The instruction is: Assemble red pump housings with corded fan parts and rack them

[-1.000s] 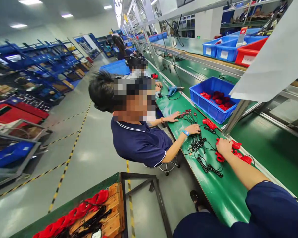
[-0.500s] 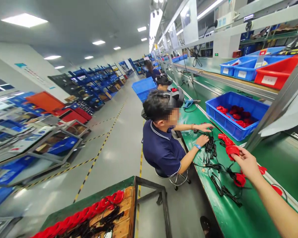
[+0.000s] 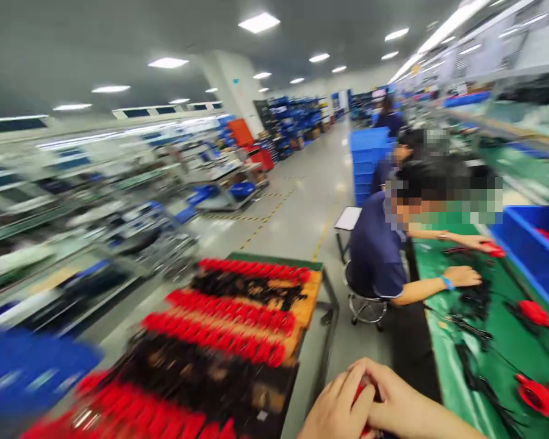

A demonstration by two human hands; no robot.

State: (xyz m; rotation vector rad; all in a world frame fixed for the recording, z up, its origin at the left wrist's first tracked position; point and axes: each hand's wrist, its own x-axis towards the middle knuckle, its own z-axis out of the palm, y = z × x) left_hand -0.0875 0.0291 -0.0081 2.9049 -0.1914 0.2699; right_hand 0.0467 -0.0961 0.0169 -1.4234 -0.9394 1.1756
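At the bottom of the view, my left hand and my right hand are brought together, fingers closed around a red plastic part. Only small bits of the part show between the fingers, and its exact kind is hidden. To the left of my hands, a cart carries rows of red parts with bundles of black cable between them. More red parts and black cables lie on the green workbench to the right.
A co-worker in a dark blue shirt sits on a stool at the bench, hands on cables and a red part. A blue bin stands at the right. Stacked blue crates stand farther back, near other people. A floor aisle runs between.
The view has swung left, bringing more of the cart into sight. My right hand has come from over the bench to meet my left hand, which has entered view, around a red part.
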